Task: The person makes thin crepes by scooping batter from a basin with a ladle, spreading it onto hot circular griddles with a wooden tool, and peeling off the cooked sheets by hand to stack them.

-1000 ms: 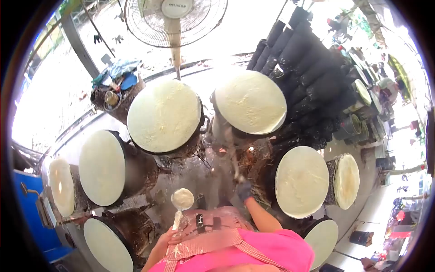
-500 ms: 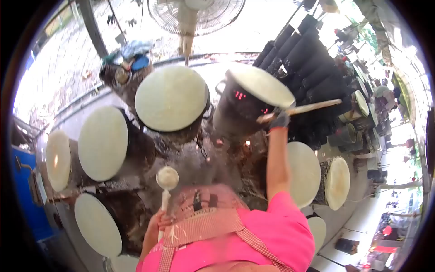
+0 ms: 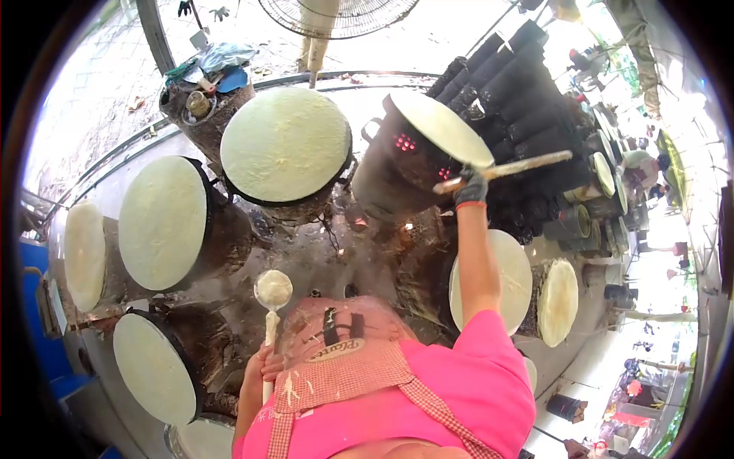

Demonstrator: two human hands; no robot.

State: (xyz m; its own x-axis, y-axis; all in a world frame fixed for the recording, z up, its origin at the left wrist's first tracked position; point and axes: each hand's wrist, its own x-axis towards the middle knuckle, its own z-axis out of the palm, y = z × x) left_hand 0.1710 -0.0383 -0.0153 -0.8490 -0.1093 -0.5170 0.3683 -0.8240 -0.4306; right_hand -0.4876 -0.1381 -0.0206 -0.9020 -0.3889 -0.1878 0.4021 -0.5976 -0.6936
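Note:
My left hand [image 3: 262, 366] is closed round the white handle of a ladle [image 3: 273, 290], its round bowl coated with pale batter and facing up in front of my apron. My right hand [image 3: 472, 190], in a dark grey glove with a red cuff, is stretched forward and closed on a long wooden stick [image 3: 527, 164] with pale smears. It is beside the near rim of a round griddle [image 3: 445, 126] covered with a pale layer, on a dark stove with red glowing holes. Another pale-covered griddle [image 3: 286, 145] stands to its left. My right forearm passes over a further griddle [image 3: 511, 279].
More pale-covered round griddles [image 3: 163, 223] stand in a ring around me, including one at lower left [image 3: 154, 369]. Dark stacked cylinders [image 3: 512, 99] rise behind the right hand. A fan [image 3: 336, 19] stands at the back, and a cluttered drum [image 3: 210, 126] at back left.
The whole view has shifted, so the fan and griddles sit higher in it. My hands keep the same holds, with the ladle and the stick in nearly the same places.

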